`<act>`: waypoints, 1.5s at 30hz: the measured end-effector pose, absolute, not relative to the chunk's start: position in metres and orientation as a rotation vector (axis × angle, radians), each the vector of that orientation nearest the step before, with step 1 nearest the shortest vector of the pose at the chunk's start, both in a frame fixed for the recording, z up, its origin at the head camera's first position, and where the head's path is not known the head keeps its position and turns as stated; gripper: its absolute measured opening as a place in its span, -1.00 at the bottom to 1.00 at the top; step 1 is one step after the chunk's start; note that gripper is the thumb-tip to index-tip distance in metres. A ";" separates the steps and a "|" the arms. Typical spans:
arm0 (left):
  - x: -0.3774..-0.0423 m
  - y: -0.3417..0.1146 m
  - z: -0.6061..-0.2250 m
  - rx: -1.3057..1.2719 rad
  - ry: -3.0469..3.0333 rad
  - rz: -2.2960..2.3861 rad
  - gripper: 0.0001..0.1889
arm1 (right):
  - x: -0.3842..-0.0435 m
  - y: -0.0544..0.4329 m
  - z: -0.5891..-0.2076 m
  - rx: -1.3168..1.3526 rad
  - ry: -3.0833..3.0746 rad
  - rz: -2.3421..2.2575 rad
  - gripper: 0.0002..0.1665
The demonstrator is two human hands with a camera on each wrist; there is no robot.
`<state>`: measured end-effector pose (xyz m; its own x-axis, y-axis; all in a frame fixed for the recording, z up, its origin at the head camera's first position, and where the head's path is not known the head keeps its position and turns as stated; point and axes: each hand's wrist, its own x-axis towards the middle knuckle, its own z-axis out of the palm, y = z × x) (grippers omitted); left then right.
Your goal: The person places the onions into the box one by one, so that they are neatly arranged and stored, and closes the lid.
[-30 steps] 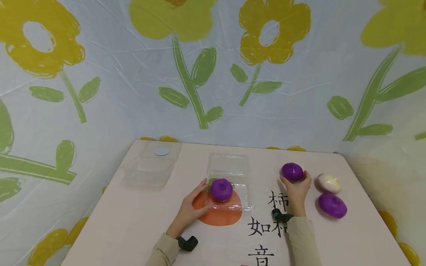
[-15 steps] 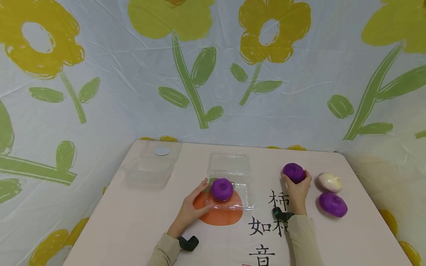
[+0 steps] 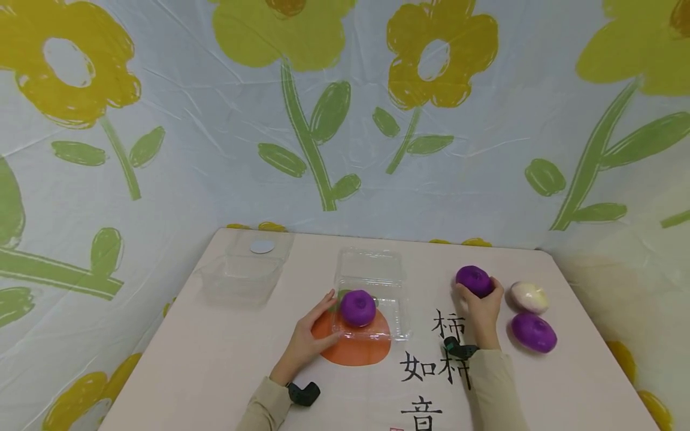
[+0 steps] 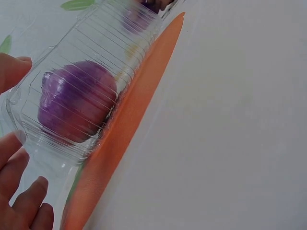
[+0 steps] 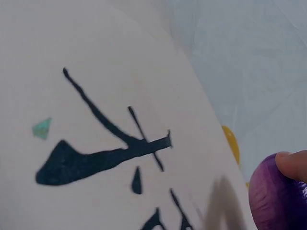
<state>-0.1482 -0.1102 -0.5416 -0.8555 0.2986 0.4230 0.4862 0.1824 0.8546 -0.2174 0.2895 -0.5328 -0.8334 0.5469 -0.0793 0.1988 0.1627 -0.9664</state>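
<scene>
My left hand (image 3: 307,342) steadies a clear plastic clamshell box (image 3: 401,311) at its left end, thumb by the front corner and fingers along the side. A purple onion (image 3: 358,308) sits inside this box, whose hinged lid lies back. Through the ribbed plastic in the left wrist view, the same onion (image 4: 76,100) shows close to my fingers (image 4: 31,201). Over to the right, my right hand (image 3: 483,305) grips a second purple onion (image 3: 472,279) between thumb and fingers. Only part of that onion (image 5: 271,196) enters the right wrist view, under a fingertip.
Right of my right hand lie a pale onion-like bulb (image 3: 529,297) and another purple onion (image 3: 533,333). A second clear container (image 3: 237,281) with its lid laid back stands at the back left. Flower-printed cloth (image 3: 366,197) rises behind the table (image 3: 215,359).
The onion in my right hand tilts slightly within the grip and stays at about the same spot. My left hand and the box keep their places; the head view shifts a little.
</scene>
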 end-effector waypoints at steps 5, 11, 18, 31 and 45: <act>-0.149 -0.111 -0.542 -0.775 -2.286 -1.747 -0.32 | -0.215 0.286 -0.520 -0.652 -2.158 1.726 0.15; -0.149 -0.111 -0.541 -0.788 -2.277 -1.748 -0.32 | -0.212 0.281 -0.503 -0.559 -2.155 1.723 0.11; -0.148 -0.110 -0.541 -0.796 -2.275 -1.734 -0.32 | -0.208 0.275 -0.483 -0.457 -2.147 1.714 0.10; -0.149 -0.111 -0.542 -0.782 -2.289 -1.766 -0.30 | -0.186 0.256 -0.441 -0.270 -2.272 1.640 0.12; -0.150 -0.110 -0.544 -0.767 -2.295 -1.765 -0.32 | -0.164 0.220 -0.431 0.088 -2.411 1.369 0.09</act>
